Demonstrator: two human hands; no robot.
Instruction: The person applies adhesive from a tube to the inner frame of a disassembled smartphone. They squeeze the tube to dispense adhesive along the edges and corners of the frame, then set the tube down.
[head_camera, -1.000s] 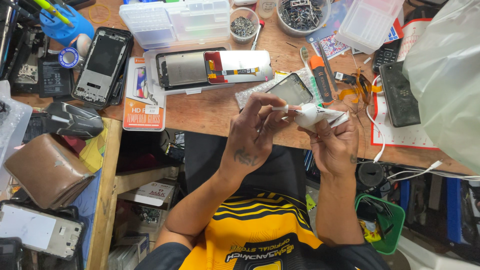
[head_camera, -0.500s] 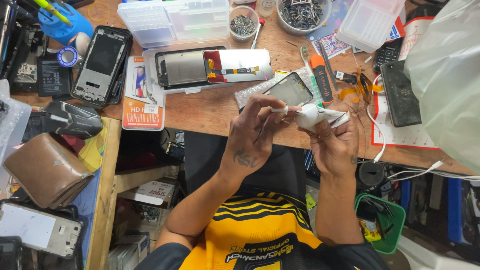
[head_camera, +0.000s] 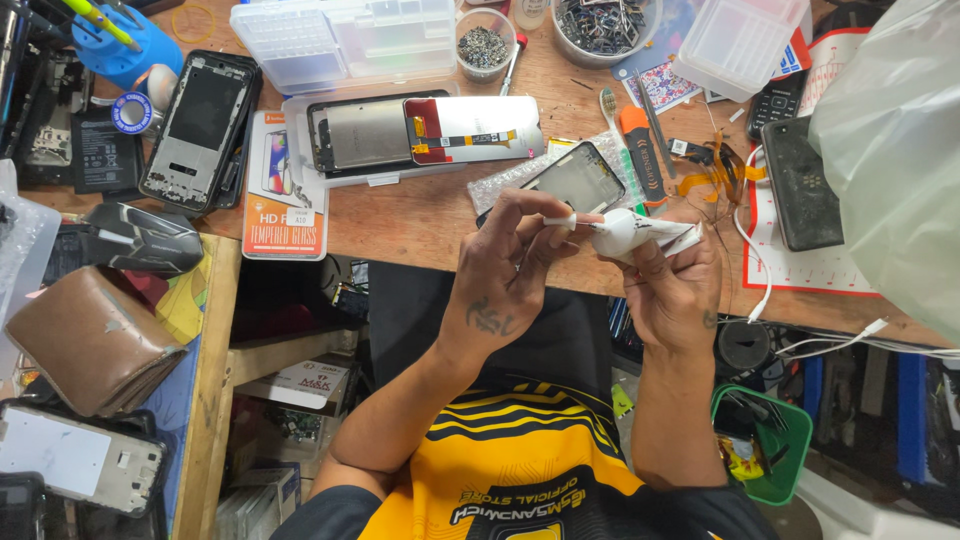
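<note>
Both hands meet at the front edge of a wooden workbench (head_camera: 420, 215). My right hand (head_camera: 672, 290) grips a small white squeeze tube (head_camera: 640, 233) lying sideways, nozzle pointing left. My left hand (head_camera: 510, 262) pinches the tube's narrow white tip between thumb and fingers. Just behind the hands a black phone screen (head_camera: 570, 180) rests on a strip of bubble wrap.
Further back lie an opened phone with its display panel (head_camera: 425, 132), a phone frame (head_camera: 200, 125), clear parts boxes (head_camera: 345, 38), bowls of screws (head_camera: 485, 42), an orange-handled tool (head_camera: 640, 150) and a translucent plastic bag (head_camera: 890, 150). A brown wallet (head_camera: 90, 340) sits left; a green bin (head_camera: 765, 445) below right.
</note>
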